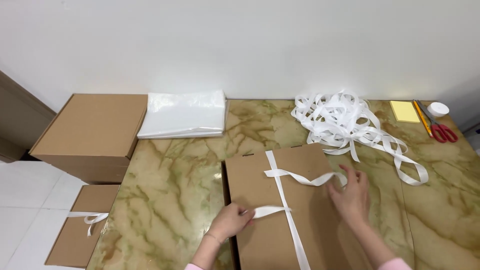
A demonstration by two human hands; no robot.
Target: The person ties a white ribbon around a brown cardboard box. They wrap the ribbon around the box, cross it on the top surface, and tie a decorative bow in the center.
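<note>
— Marbled green-and-tan worktop [170, 185] against a plain white wall; what lies on it?

— A flat brown cardboard box [260, 185] near the front edge, with a white ribbon [281, 185] running lengthwise over its lid and crossing itself in the middle.

— And the hands?

— The left hand [229, 221] is at the box's left edge, fingers pinched on one loose end of the ribbon. The right hand [351, 194] rests over the box's right side, fingers curled around the other end, which arcs in a wavy band from the crossing toward it.

— Where does the ribbon come from?

— A loose heap of ribbon [340, 120] sits behind the box toward the wall, one long loop trailing out to the right. Whether that loop joins the piece on the box I cannot tell.

— Anything else about?

— A stack of clear plastic bags [184, 114] at the back left, yellow sticky notes [404, 111], red-handled scissors [440, 129] and a white tape roll [438, 108] at the back right. Left of the worktop, a large closed carton [90, 130], and on the white floor a smaller box [82, 230] already tied with a ribbon bow.
</note>
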